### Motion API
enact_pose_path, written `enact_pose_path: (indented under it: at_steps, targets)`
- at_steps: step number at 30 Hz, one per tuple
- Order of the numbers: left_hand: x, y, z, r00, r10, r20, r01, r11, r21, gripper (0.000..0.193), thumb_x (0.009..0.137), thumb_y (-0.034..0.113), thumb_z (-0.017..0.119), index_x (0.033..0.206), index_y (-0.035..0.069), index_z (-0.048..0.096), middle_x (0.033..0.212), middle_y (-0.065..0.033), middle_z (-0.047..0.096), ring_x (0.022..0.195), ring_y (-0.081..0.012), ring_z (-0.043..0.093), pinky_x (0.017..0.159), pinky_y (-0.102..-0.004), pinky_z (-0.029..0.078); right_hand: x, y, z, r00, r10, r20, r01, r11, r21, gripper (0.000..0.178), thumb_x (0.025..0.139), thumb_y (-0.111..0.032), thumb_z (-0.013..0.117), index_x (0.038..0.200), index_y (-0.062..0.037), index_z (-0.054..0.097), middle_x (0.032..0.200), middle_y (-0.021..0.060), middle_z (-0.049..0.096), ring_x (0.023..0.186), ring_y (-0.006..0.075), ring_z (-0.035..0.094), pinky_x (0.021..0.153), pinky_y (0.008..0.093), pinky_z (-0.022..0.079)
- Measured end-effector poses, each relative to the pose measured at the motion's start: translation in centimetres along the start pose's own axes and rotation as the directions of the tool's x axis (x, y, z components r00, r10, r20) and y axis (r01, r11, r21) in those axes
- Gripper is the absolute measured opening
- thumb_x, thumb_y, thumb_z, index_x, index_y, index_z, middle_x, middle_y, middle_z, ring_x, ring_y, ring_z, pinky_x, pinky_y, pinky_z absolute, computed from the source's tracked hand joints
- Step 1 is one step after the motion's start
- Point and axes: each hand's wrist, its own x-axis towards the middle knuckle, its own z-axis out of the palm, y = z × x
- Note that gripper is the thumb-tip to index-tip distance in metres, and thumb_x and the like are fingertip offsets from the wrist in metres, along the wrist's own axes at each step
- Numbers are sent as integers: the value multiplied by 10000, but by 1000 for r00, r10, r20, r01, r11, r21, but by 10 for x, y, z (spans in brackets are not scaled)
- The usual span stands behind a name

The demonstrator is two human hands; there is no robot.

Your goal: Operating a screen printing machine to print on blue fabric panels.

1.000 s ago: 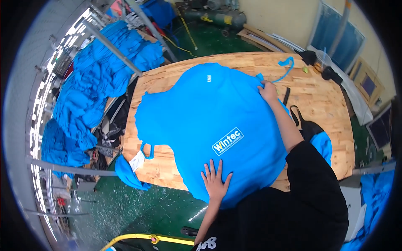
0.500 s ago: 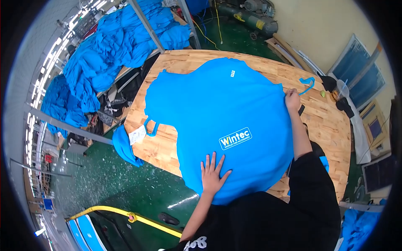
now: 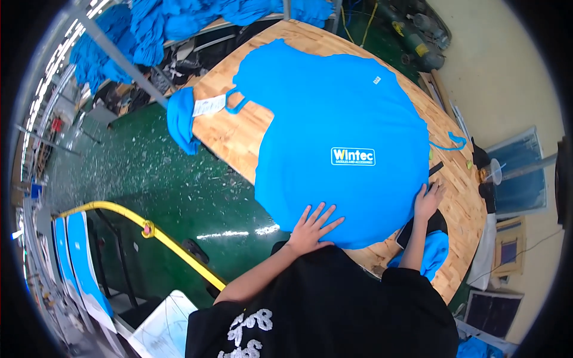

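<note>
A large blue fabric piece (image 3: 334, 113) with scalloped edges lies spread on the wooden table (image 3: 233, 143). It bears a white-framed print (image 3: 353, 156) and a small white mark near its far right. My left hand (image 3: 311, 231) rests flat on its near edge, fingers spread. My right hand (image 3: 427, 203) is at the fabric's right edge, fingers stretched out over the tabletop, close to a short dark strip (image 3: 436, 168). A narrow blue strip (image 3: 450, 143) lies beyond that hand. Beneath my right forearm are bunched blue and black cloths (image 3: 434, 250).
A white paper (image 3: 209, 105) and a blue cloth (image 3: 181, 119) lie at the table's left corner. Piles of blue fabric (image 3: 197, 21) fill a shelf behind. A yellow rail (image 3: 179, 247) stands left. A clear plastic cup (image 3: 493, 172) is by the right edge.
My right hand has let go of the fabric's right edge and moved nearer to me. My left hand has slid to the near edge. The view has shifted and turned.
</note>
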Motion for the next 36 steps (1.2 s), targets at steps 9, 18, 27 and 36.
enact_pose_path:
  at_steps: [9,18,27,36]
  targets:
    - [-69,-4,-7,990,138,39,-134,987,-89,542,727,275,600,1232,290,404,1364,-60,235,1252,-280,219,999,-450,204,-123,-162,-61,738,-673,39,552,636,539,539,815,-252,500,1287,-71,314,1338,188,250,1257,361,170,1008,475,127]
    - [-209,-2,-5,763,-625,-164,278,547,-790,319,816,228,460,1092,76,507,1093,-169,519,1044,-313,473,864,-362,380,-268,-263,-140,-396,-884,-249,206,-349,914,323,784,-227,561,1086,-112,548,1109,114,530,983,275,519,866,361,389]
    - [-286,18,-45,296,-954,48,527,122,-841,406,839,344,478,1121,52,480,1034,-170,558,959,-281,545,818,-341,420,-279,-298,-178,-691,-705,-161,-209,-19,978,282,791,-161,557,1062,-82,565,1033,91,576,1002,230,525,874,307,389]
    - [-316,36,-54,145,-989,-26,323,72,-944,382,852,313,477,1127,47,473,1012,-141,561,948,-221,536,817,-314,413,-328,-314,-201,-804,56,-592,-569,216,793,232,788,-83,536,1014,-33,555,1124,96,521,1110,254,438,993,425,239]
